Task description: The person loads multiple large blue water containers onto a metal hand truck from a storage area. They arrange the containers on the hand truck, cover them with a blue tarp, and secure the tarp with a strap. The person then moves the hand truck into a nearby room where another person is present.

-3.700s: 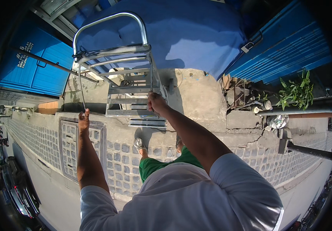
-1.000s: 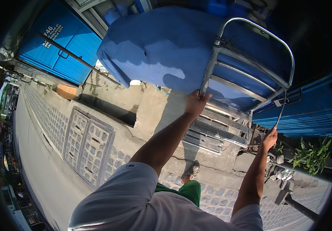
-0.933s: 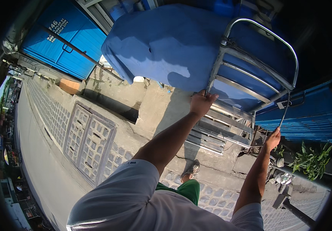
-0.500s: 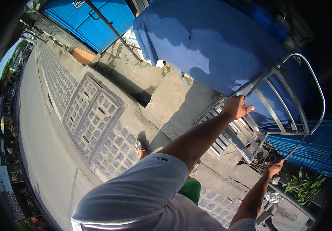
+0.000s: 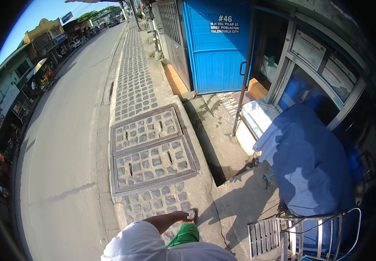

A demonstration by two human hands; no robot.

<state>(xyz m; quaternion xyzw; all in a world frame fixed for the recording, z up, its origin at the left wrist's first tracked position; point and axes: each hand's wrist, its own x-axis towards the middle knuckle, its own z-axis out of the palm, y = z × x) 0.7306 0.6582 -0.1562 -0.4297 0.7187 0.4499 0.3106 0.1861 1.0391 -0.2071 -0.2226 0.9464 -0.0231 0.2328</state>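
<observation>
My left arm, in a white sleeve, hangs low beside my green shorts [image 5: 183, 235]. The left hand [image 5: 182, 216] overlaps my foot in the picture, and its fingers cannot be made out. It is well apart from the metal chair [image 5: 264, 237], which has a slatted seat and a curved tubular frame, at the lower right. Against that chair rests a large bulk draped in a blue cover [image 5: 310, 165]. My right hand is out of view. One patterned sandal [image 5: 192, 214] shows below me on the pavement.
Cobbled pavement with a framed cover [image 5: 153, 148] runs along the road [image 5: 70, 143]. An open gutter slot [image 5: 207, 156] lies to its right. Ahead are a blue metal door [image 5: 218, 65], a slanted pole [image 5: 243, 82] and a white box [image 5: 257, 117].
My view has swung left and up toward the street. My left hand has left the metal chair and dropped to my side. My right hand, earlier on a metal rod, has gone out of view.
</observation>
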